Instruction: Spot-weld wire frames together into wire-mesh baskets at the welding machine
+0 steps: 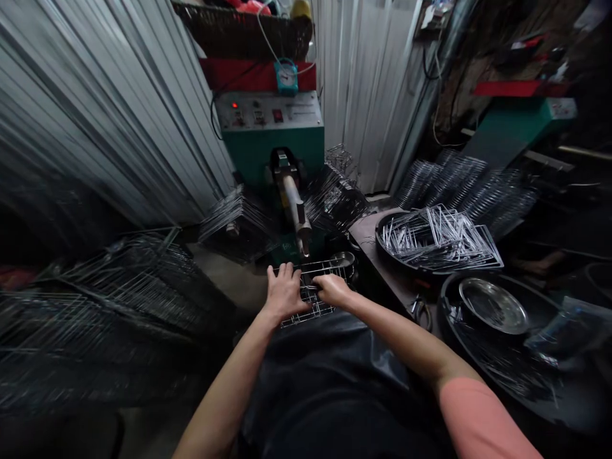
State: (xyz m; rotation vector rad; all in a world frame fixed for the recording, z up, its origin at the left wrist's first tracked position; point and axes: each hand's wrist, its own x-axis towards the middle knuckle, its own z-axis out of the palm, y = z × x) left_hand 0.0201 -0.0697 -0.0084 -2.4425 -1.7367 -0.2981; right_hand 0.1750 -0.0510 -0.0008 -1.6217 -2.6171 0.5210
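A small wire rack (313, 312) of thin metal rods lies in front of me, under the tip of a spot welder's arm (297, 213). My left hand (284, 293) holds the rack's left part, fingers over its far rods and thumb pointing right. Closed over the rack's middle, my right hand (335, 291) has its fingers curled near a dark piece; what sits in them is hidden. The welder's tip is just above the rack's far edge, between my hands. A small round metal dish (343, 259) stands beyond the rack's right corner.
The green welder body (248, 143) stands ahead. Wire panels (236, 223) lean left of it, more wire frames (337, 194) right. Bent wires fill a black tub (382, 245); a larger tub (447, 306) holds rods and a steel plate (495, 306). Wire racks (119, 280) are stacked left.
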